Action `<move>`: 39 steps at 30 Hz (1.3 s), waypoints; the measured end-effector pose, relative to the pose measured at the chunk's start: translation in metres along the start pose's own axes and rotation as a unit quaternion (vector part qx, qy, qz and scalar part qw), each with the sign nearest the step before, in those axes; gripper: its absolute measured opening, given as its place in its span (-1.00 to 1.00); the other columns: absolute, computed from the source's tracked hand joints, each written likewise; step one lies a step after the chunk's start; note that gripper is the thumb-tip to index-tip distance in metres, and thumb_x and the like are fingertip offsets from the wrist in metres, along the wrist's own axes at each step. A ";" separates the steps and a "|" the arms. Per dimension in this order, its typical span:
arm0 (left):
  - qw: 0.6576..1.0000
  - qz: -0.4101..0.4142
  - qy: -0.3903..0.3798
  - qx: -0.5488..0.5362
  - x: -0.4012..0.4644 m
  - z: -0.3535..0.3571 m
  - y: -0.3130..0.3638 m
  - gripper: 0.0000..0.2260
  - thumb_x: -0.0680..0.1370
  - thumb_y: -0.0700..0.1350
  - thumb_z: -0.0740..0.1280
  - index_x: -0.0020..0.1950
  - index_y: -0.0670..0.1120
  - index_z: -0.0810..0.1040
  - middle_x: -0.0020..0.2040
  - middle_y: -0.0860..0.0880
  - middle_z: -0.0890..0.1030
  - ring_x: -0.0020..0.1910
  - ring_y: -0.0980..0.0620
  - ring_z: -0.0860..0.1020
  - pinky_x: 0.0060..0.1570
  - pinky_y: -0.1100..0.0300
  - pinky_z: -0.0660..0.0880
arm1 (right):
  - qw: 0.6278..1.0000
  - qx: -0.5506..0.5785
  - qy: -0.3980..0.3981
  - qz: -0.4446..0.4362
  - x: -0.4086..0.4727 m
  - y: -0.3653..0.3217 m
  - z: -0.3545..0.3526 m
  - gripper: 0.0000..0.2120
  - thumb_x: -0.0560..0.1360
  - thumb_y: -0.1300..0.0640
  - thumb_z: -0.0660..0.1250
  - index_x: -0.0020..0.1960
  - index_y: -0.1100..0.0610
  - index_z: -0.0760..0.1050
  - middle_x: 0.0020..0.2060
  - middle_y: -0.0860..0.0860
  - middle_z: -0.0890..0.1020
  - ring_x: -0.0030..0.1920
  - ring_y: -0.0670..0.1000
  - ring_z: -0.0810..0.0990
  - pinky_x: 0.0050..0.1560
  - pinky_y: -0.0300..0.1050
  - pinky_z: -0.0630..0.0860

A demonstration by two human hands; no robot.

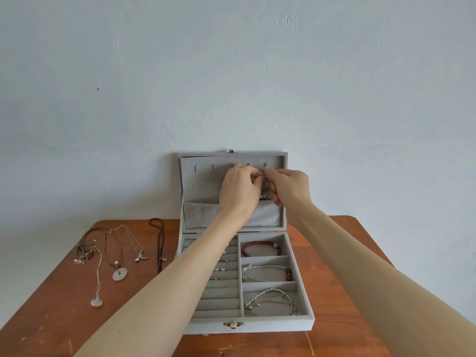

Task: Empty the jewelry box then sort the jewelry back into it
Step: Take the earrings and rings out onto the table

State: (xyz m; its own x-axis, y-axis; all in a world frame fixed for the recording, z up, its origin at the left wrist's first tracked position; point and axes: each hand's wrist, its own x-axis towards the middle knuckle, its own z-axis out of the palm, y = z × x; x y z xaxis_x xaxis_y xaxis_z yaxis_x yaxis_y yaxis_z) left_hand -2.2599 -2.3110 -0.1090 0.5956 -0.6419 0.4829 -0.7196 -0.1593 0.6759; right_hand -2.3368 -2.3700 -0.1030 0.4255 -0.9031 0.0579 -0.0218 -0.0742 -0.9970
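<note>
Well into the sorting. Grey jewelry box (233, 328) open at the bench's (64, 305) middle, lid upright against the wall. Right-hand compartments filled: red bead bracelet (260, 247), corded bracelet (268, 273), silver chain (270, 301). Small earrings (219, 273) seated in the ring rolls. Both hands up at the lid's hooks, left hand (239, 191) and right hand (289, 189) pinching a dark chain necklace (265, 188) between them, apparently hanging it. Still to go: several necklaces (113, 256) and a dark bead strand (160, 243) near the bench's far left edge.
</note>
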 end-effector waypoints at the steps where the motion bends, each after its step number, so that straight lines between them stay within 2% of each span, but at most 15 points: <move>1: 1.000 0.005 -0.001 -0.003 0.000 0.000 0.002 -0.88 0.52 -0.17 0.29 -0.11 -0.12 0.63 -0.09 -0.09 0.57 0.00 -0.06 0.51 0.00 0.12 0.42 | 1.000 0.004 0.003 0.002 0.001 -0.002 -0.001 -0.75 0.47 0.15 0.33 -0.37 0.14 0.52 -0.61 -0.04 0.38 -0.60 -0.08 0.29 -0.57 -0.26 0.23; 8: 0.999 -0.009 0.001 -0.034 0.001 0.000 0.008 -0.88 0.52 -0.18 0.30 -0.08 -0.12 0.64 -0.06 -0.06 0.60 -0.10 0.06 0.49 -0.10 0.28 0.35 | 0.999 0.001 0.025 0.020 0.009 -0.006 0.001 -0.86 0.40 0.26 0.30 -0.33 0.19 0.46 -0.50 0.06 0.34 -0.47 0.00 0.23 -0.49 -0.20 0.14; 11: 0.998 -0.013 0.007 -0.059 0.001 -0.005 0.010 -0.88 0.50 -0.19 0.31 -0.09 -0.14 0.65 -0.14 -0.01 0.62 -0.18 0.12 0.48 -0.18 0.41 0.29 | 0.999 0.008 0.030 0.010 0.008 -0.007 0.001 -0.79 0.43 0.24 0.31 -0.39 0.17 0.47 -0.53 0.01 0.37 -0.49 -0.02 0.27 -0.49 -0.20 0.21; 14: 0.996 -0.029 0.021 -0.080 0.004 -0.013 0.010 -0.90 0.50 -0.19 0.32 -0.10 -0.15 0.63 -0.18 0.00 0.62 -0.21 0.13 0.49 -0.23 0.45 0.31 | 0.996 -0.042 0.058 -0.045 0.007 -0.013 0.001 -0.79 0.45 0.22 0.28 -0.35 0.13 0.53 -0.52 -0.02 0.45 -0.46 -0.02 0.36 -0.39 -0.15 0.31; 16: 0.991 -0.044 0.030 -0.120 0.006 -0.021 0.010 -0.89 0.51 -0.18 0.32 -0.08 -0.14 0.63 -0.18 0.00 0.62 -0.19 0.12 0.52 -0.12 0.41 0.41 | 0.992 -0.073 0.060 -0.080 0.004 -0.015 -0.001 -0.84 0.46 0.20 0.28 -0.27 0.15 0.57 -0.45 -0.02 0.51 -0.36 -0.01 0.42 -0.28 -0.12 0.37; 17: 0.988 -0.050 0.028 -0.145 0.007 -0.026 0.010 -0.89 0.51 -0.17 0.32 -0.06 -0.14 0.64 -0.17 0.01 0.62 -0.18 0.11 0.53 -0.05 0.30 0.47 | 0.992 -0.076 0.051 -0.091 0.000 -0.015 -0.003 -0.86 0.47 0.19 0.29 -0.23 0.16 0.59 -0.41 -0.01 0.54 -0.33 -0.01 0.44 -0.23 -0.11 0.39; 18: 0.985 -0.053 0.021 -0.164 0.007 -0.032 0.012 -0.88 0.51 -0.15 0.32 -0.05 -0.12 0.64 -0.17 0.02 0.62 -0.18 0.11 0.55 -0.04 0.21 0.51 | 0.991 -0.076 0.035 -0.102 -0.004 -0.016 -0.004 -0.87 0.47 0.19 0.30 -0.20 0.18 0.59 -0.38 0.01 0.55 -0.32 -0.03 0.44 -0.21 -0.13 0.39; 19: 0.983 -0.053 0.007 -0.177 0.007 -0.039 0.014 -0.88 0.51 -0.13 0.33 -0.03 -0.11 0.64 -0.17 0.03 0.62 -0.20 0.13 0.55 -0.08 0.21 0.51 | 0.990 -0.077 0.017 -0.113 -0.010 -0.017 -0.005 -0.88 0.47 0.18 0.31 -0.18 0.19 0.59 -0.37 0.02 0.55 -0.33 -0.04 0.43 -0.22 -0.16 0.38; 22: 0.977 -0.059 -0.064 -0.193 0.001 -0.061 0.020 -0.92 0.50 -0.09 0.36 -0.09 -0.05 0.64 -0.25 0.08 0.62 -0.34 0.25 0.50 -0.23 0.36 0.42 | 0.984 -0.084 -0.021 -0.153 -0.030 -0.027 -0.005 -0.88 0.48 0.17 0.31 -0.15 0.20 0.59 -0.36 0.01 0.53 -0.36 -0.08 0.40 -0.26 -0.23 0.35; 25: 0.976 -0.060 -0.112 -0.179 -0.011 -0.085 0.023 -0.95 0.47 -0.10 0.39 -0.17 -0.02 0.63 -0.29 0.07 0.61 -0.34 0.19 0.49 -0.23 0.31 0.40 | 0.977 -0.094 -0.037 -0.186 -0.053 -0.035 -0.004 -0.88 0.49 0.17 0.31 -0.17 0.18 0.58 -0.40 -0.05 0.50 -0.41 -0.14 0.36 -0.30 -0.29 0.33; 29: 0.978 -0.045 -0.124 -0.162 -0.033 -0.118 0.030 -0.90 0.47 -0.10 0.40 -0.25 0.06 0.59 -0.31 0.10 0.59 -0.32 0.21 0.50 -0.27 0.33 0.37 | 0.973 -0.094 -0.046 -0.206 -0.090 -0.044 0.000 -0.90 0.48 0.18 0.33 -0.15 0.18 0.59 -0.38 -0.11 0.52 -0.43 -0.22 0.40 -0.29 -0.36 0.32; 32: 0.983 -0.029 -0.107 -0.146 -0.053 -0.147 0.034 -0.91 0.48 -0.12 0.38 -0.22 0.01 0.59 -0.29 0.09 0.58 -0.29 0.21 0.50 -0.32 0.46 0.40 | 0.977 -0.059 -0.041 -0.199 -0.115 -0.056 0.007 -0.91 0.47 0.17 0.35 -0.15 0.16 0.60 -0.32 -0.07 0.57 -0.33 -0.19 0.45 -0.22 -0.28 0.37; 34: 0.983 -0.034 -0.098 -0.154 -0.067 -0.166 0.035 -0.94 0.49 -0.12 0.37 -0.18 -0.03 0.60 -0.24 0.09 0.60 -0.22 0.21 0.53 -0.25 0.50 0.41 | 0.981 -0.040 -0.047 -0.185 -0.130 -0.063 0.010 -0.92 0.48 0.15 0.34 -0.17 0.12 0.58 -0.32 -0.09 0.57 -0.29 -0.14 0.47 -0.20 -0.23 0.41; 39: 0.983 -0.055 -0.097 -0.144 -0.093 -0.213 0.023 -0.94 0.49 -0.06 0.36 -0.13 -0.02 0.61 -0.11 0.08 0.67 -0.04 0.16 0.59 0.03 0.30 0.44 | 0.983 -0.032 -0.108 -0.146 -0.163 -0.074 0.022 -0.88 0.51 0.20 0.29 -0.18 0.10 0.54 -0.30 0.01 0.62 -0.32 -0.11 0.58 -0.15 -0.19 0.57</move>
State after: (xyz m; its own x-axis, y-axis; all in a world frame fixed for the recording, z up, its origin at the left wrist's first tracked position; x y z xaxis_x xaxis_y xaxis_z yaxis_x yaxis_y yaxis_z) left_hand -2.2556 -2.0954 -0.0199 0.5651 -0.7682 0.3009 -0.5069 -0.0355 0.8613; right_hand -2.3847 -2.2085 -0.0395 0.6036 -0.7294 0.3220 0.0752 -0.3500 -0.9337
